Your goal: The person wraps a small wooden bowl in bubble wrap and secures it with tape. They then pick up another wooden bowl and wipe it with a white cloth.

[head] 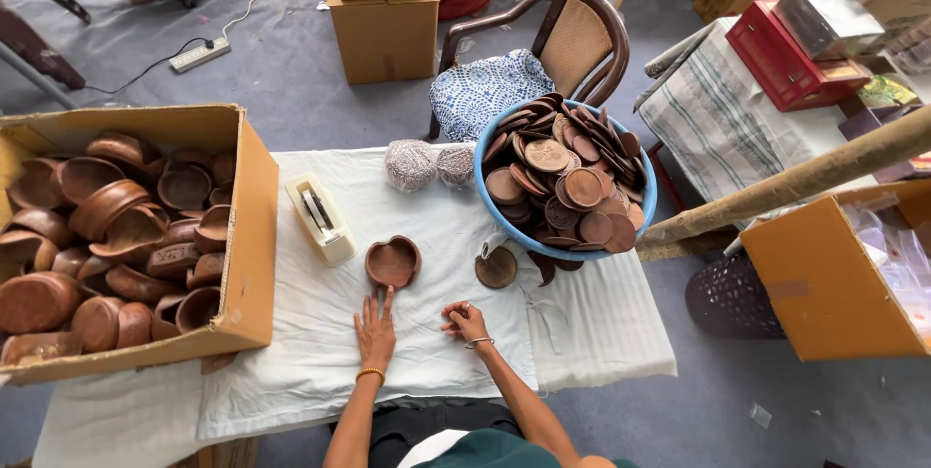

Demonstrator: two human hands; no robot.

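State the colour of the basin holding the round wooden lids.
Blue; the basin rim shows best in the head view.

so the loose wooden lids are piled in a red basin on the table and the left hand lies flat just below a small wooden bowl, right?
Not quite: the basin holding the wooden lids is blue, not red, as the head view shows. The rest stands: it sits on the table, and the left hand lies flat on the cloth just below the small wooden bowl.

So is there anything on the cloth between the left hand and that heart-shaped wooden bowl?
Nothing visible. The left hand lies flat on the white cloth, fingertips just short of the wooden bowl, with only bare cloth between. The tape dispenser sits off to the left.
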